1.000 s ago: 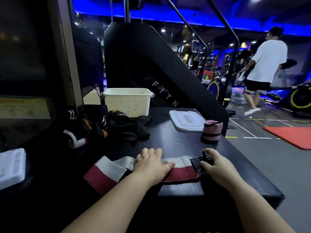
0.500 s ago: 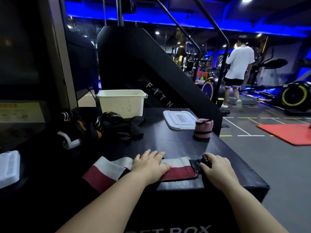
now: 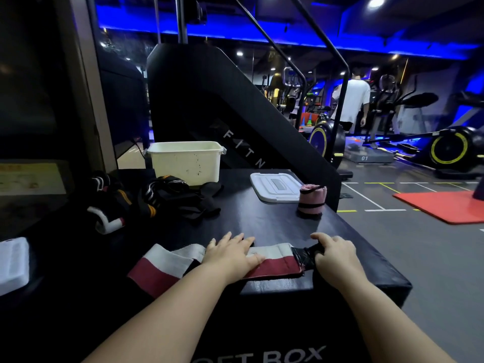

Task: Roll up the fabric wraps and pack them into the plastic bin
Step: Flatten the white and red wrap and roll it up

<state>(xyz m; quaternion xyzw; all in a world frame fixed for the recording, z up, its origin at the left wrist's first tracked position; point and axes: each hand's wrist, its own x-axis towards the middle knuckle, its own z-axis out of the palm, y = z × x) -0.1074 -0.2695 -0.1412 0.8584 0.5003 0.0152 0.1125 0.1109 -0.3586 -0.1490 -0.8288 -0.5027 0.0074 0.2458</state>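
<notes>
A red and white fabric wrap [image 3: 275,260] lies flat along the near edge of the black soft box [image 3: 262,221]. My left hand [image 3: 231,254] presses flat on its middle with straight fingers. My right hand [image 3: 332,254] grips the wrap's black end [image 3: 303,256], fingers curled over it. A rolled pink wrap [image 3: 312,199] stands upright at the right. The cream plastic bin [image 3: 187,161] stands open at the back, and its white lid [image 3: 275,186] lies to its right. A pile of loose black wraps [image 3: 146,197] lies to the left of the bin.
A white object [image 3: 13,263] lies at the far left. A black stair machine [image 3: 222,106] rises behind the box. On the gym floor to the right are a red mat [image 3: 445,205], exercise bikes and a person in a white shirt [image 3: 352,100].
My hands have stayed on the wrap; the right hand's fingers have curled further over the black end. The person in the background has walked away to the left.
</notes>
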